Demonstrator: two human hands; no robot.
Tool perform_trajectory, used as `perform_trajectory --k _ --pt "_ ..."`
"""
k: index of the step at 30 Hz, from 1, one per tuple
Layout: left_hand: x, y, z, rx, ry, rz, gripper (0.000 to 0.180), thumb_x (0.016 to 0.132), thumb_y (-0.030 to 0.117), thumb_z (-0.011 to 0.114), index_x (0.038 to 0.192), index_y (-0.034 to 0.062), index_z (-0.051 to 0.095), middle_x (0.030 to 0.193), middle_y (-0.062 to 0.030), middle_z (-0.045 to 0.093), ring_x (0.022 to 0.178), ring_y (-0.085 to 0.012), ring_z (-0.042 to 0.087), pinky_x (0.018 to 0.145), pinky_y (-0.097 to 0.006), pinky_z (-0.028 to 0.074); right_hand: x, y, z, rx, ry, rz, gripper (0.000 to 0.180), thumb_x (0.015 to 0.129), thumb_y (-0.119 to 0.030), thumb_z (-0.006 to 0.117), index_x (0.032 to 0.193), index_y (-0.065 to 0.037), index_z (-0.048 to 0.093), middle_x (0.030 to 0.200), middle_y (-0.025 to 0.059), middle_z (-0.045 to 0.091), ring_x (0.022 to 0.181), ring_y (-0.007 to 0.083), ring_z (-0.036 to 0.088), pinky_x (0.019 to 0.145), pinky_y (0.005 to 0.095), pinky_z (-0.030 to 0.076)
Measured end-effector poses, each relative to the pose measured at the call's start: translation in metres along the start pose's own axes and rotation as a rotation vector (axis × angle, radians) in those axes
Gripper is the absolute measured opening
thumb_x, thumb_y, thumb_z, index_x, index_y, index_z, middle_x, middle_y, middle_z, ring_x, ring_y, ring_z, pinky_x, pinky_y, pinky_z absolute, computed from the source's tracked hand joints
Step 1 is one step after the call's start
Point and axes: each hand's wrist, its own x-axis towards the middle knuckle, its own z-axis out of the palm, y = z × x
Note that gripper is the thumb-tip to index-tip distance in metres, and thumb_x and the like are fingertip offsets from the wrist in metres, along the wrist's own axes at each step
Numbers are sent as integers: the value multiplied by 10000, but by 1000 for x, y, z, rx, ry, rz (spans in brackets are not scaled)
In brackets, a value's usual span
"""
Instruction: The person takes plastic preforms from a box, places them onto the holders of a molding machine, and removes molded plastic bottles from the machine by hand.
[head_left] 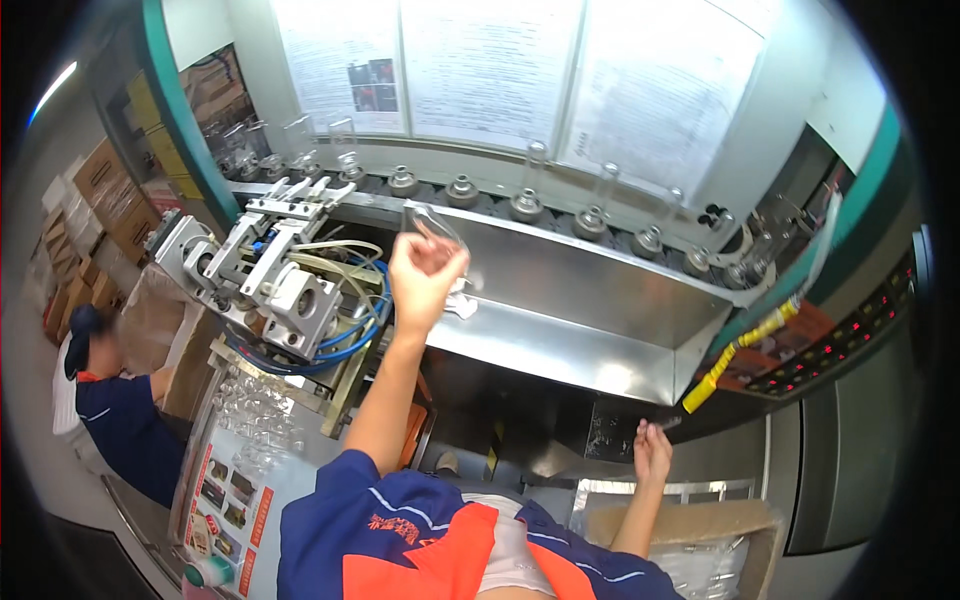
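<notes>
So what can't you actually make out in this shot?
- Clear glass piece in the left hand: transparent against steel, its shape unclear.
- Right hand: fingertips meet something dark, too small to identify.
- Cardboard box: contents cut by lower edge.
- Wall sheets: too blurred.

Bright light falls from above. The metal tray (600, 300) shines with white glare near 4 o'clock. A lamp (55, 85) glows at 10 o'clock. The edges are black and straight lines bend there. The raised hand (425, 275) looks a bit blurry.
</notes>
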Motion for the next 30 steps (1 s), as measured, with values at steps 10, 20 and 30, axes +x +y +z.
perform_trajectory --k 10,20,30 --pt "140 -20 -29 986 335 290 385 650 103 763 878 67 455 761 -129 612 737 -350 592 681 -444 451 -45 22 211 -245 -291 -178 493 753 140 598 1181 -30 422 1016 115 590 976 204 587 841 302 479" --pt "130 -10 -32 1074 327 121 429 667 108 753 972 67 453 871 -133 622 835 -340 567 758 -426 427 38 37 495 -753 -585 -834 450 757 49 656 1150 8 440 943 105 626 822 156 625 749 275 503" --pt "-11 135 -64 257 -622 46 168 741 22 710 846 16 579 743 -48 627 594 -135 572 535 -237 430 87 61 531 -1296 -519 -855 511 666 -67 725 1102 -19 462 854 127 637 822 330 620 770 420 467"
